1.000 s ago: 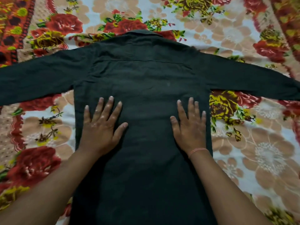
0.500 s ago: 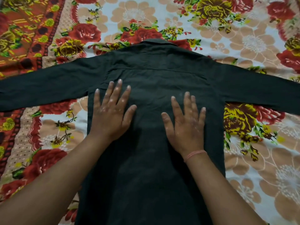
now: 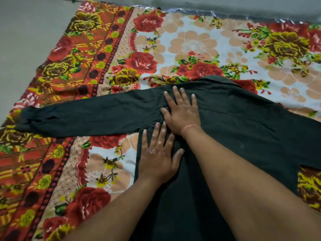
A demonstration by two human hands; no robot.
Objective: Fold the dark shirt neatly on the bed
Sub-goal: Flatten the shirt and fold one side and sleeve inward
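Both hands lie flat with fingers spread, gripping nothing, palms pressed on the dark shirt [image 3: 234,136]. The right hand [image 3: 182,112] rests on the shirt's left shoulder, just below the collar [image 3: 220,80]; the left hand [image 3: 158,157] sits nearer the person along the shirt's left side edge, its fingertips touching the right wrist. The shirt lies back-up on the floral bedsheet [image 3: 191,44], collar pointing away from the person, body running lengthwise toward them. Its left sleeve [image 3: 86,115] stretches straight out leftward from the shoulder.
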